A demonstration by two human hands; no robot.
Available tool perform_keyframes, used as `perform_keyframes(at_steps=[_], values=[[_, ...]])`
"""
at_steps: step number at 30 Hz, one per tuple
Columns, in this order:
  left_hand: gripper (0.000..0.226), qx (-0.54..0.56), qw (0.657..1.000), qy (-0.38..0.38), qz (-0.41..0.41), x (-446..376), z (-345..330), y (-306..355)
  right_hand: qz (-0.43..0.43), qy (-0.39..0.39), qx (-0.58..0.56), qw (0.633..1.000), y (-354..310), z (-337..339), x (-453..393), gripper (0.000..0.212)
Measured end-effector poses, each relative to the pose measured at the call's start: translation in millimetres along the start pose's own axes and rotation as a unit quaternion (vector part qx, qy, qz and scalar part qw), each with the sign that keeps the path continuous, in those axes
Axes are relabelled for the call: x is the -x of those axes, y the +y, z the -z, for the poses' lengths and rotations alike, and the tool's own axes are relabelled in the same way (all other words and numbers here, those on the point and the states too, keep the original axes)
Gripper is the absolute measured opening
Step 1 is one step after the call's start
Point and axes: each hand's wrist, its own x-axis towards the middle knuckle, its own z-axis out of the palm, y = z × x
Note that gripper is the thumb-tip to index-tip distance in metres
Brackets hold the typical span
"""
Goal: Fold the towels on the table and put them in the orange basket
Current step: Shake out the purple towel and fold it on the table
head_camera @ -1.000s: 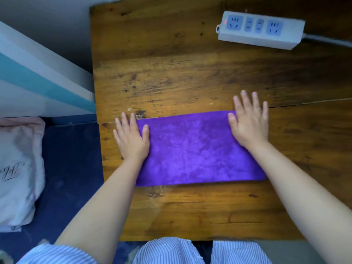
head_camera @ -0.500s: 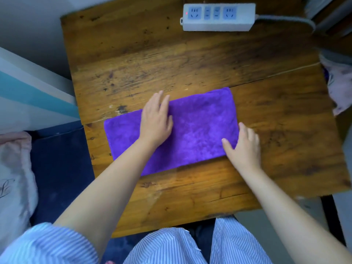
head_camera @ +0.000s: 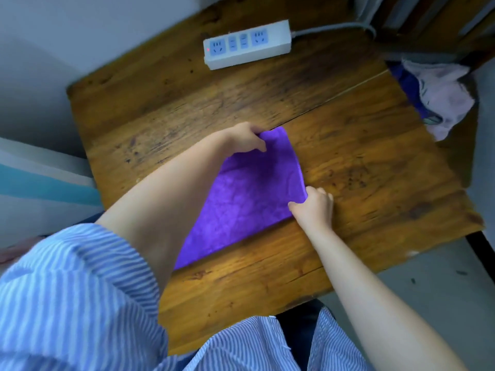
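Now both hands are on the purple towel, lying flat mid-table. The left hand pinches its corner at twelve o'clock, fingers curled round the cloth; the right hand grips the corner at three o'clock. A white power strip sits beyond at twelve, well apart.

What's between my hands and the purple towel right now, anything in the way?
Nothing visible. The left hand already pinches the towel at its far corner, and the right hand pinches its near right corner. The power strip lies apart, at the table's far edge.
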Motion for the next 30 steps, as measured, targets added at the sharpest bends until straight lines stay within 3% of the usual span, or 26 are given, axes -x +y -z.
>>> perform_keyframes(at_steps=[3,7,12,14,17,20,23,30], values=[[0.032,0.076,0.997,-0.032,-0.008,5,12,2,0.070,0.031,-0.053,0.996,8,2,-2,0.027],[0.036,0.146,0.986,-0.071,-0.044,15,32,-4,0.100,-0.038,-0.169,0.980,5,15,-3,0.018],[0.039,0.157,0.982,0.048,-0.093,25,49,-11,0.154,-0.004,-0.179,0.972,-28,54,-14,0.040],[0.041,0.198,0.969,0.108,-0.104,29,58,-13,0.185,0.025,-0.133,0.973,-51,73,-22,0.050],[0.046,0.237,0.949,0.172,-0.117,41,74,-22,0.228,0.058,-0.016,0.972,-82,94,-31,0.042],[0.045,0.195,0.953,0.196,-0.127,55,76,-39,0.290,0.062,0.119,0.948,-93,90,-22,0.024],[0.035,0.155,0.962,0.196,-0.113,70,64,-68,0.409,0.073,0.141,0.899,-82,60,-1,0.010],[0.022,-0.022,0.967,0.226,-0.118,103,27,-139,0.515,0.037,0.171,0.839,-41,-9,36,0.017]])
